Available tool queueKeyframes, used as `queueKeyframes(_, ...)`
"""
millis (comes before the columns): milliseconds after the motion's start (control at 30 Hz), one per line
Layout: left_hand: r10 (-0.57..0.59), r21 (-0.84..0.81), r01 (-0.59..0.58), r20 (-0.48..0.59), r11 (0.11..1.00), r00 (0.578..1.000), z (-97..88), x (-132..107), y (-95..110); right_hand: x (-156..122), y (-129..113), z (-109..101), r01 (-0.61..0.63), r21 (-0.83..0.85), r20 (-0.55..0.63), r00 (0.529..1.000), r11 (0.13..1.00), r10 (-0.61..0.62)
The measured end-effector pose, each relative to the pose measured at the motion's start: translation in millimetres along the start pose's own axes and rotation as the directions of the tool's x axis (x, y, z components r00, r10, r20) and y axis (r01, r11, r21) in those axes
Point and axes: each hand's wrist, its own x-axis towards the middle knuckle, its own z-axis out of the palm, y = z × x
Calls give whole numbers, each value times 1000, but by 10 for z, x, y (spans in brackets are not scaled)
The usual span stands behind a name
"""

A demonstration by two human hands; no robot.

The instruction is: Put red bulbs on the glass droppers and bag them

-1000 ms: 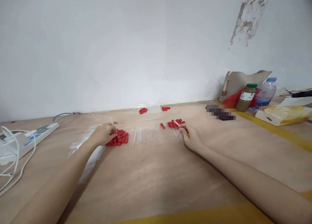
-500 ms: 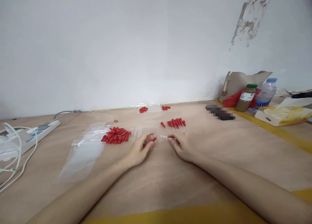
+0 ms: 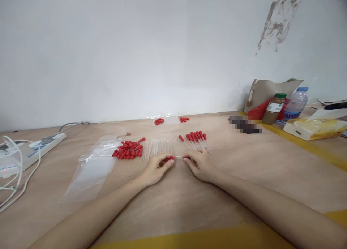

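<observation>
Our fingers (image 3: pixel 168 164) pinch closed, left hand (image 3: pixel 156 169) around 1 red bulb (image 3: pixel 170 158) and right hand (image 3: pixel 201 166) on 1 clear tube (image 3: pixel 178 157), seemingly held level so their ends line up between the fingertips, with loose tubes (image 3: pixel 159 147) just beyond, in easy reach.

Plain workroom: table (image 3: pixel 173 202), peeling wall (image 3: pixel 274 25)

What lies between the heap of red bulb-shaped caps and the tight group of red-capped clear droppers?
In the head view, a row of thin clear tubes, then one separate red-capped dropper, lie there.
</observation>
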Motion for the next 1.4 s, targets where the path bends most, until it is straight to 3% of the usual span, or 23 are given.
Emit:
queueKeyframes(233,71,63,-70,-5,996,997,-31,-37,20,36,57,-11,30,78,70,997,997,-35)
queueKeyframes(500,120,202,-131,68,971,990,-27,-67,93,35,84,-55,169,-143,95,983,975,-156)
queueKeyframes(767,148,223,-161,74,961,986,-26,-61,97,16,-44,-18,88,-114,95,992,990,-77)
queueKeyframes(1267,168,253,-194,123,948,978,-7,-60,112,37,-120,35,120,-71,108,988,990,-112)
queueKeyframes(1400,131,212,-146,83,966,988,-47,-32,78,53,-127,-30,141,-159,111,986,977,-124)
